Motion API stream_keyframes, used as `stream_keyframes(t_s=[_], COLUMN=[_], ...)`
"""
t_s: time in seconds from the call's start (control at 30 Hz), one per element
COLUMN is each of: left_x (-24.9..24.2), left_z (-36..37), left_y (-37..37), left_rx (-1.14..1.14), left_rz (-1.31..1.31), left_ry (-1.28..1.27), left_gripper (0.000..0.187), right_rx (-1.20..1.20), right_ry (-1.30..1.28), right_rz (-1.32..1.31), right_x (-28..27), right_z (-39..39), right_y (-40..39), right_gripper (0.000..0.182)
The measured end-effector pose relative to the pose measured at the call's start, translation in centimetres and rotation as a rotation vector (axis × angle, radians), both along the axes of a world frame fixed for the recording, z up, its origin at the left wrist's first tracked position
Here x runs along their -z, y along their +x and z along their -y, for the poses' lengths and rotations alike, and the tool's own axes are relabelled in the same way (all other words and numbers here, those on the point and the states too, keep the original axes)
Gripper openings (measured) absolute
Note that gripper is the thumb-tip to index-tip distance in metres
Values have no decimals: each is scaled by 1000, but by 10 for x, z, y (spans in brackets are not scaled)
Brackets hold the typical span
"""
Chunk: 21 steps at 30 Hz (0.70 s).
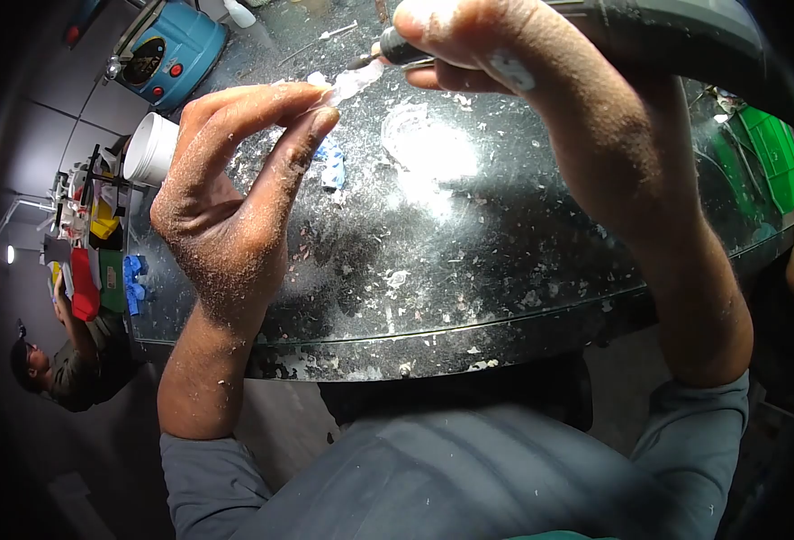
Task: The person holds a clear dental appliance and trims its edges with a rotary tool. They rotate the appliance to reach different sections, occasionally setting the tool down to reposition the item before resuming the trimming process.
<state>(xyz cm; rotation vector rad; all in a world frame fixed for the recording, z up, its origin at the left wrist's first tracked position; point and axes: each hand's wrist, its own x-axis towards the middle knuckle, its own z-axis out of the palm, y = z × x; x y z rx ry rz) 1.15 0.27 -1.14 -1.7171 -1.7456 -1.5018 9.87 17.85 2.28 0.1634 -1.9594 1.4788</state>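
Note:
My left hand (221, 202), coated in pale dust, pinches a small whitish, translucent piece (356, 83) between thumb and forefinger. My right hand (586, 135) is wrapped round a dark rotary handpiece (401, 47). Its narrow bur tip points left and sits at the upper side of the piece; whether it touches cannot be made out. Blue scraps (332, 167) lie on the table beyond my left thumb. A thin metal instrument (320, 42) lies behind the piece.
The dark tabletop (505, 243) is strewn with white debris. A blue machine (170, 56) and a white tub (150, 149) stand at the left. A dark curved casing (685, 36) looms upper right, near a green bin (769, 157). Another person (77, 360) is at far left.

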Motion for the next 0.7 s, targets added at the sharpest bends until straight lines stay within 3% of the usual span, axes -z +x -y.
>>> stream_keyframes(t_s=[0.7], left_x=[0], left_z=[0], left_y=[3], left_rx=[9], left_rz=[3], left_ry=[-22], left_gripper=[22], right_rx=[-4], right_ry=[7], right_rz=[-33], right_x=[3], right_z=[-3], right_y=[-18], right_gripper=[19])
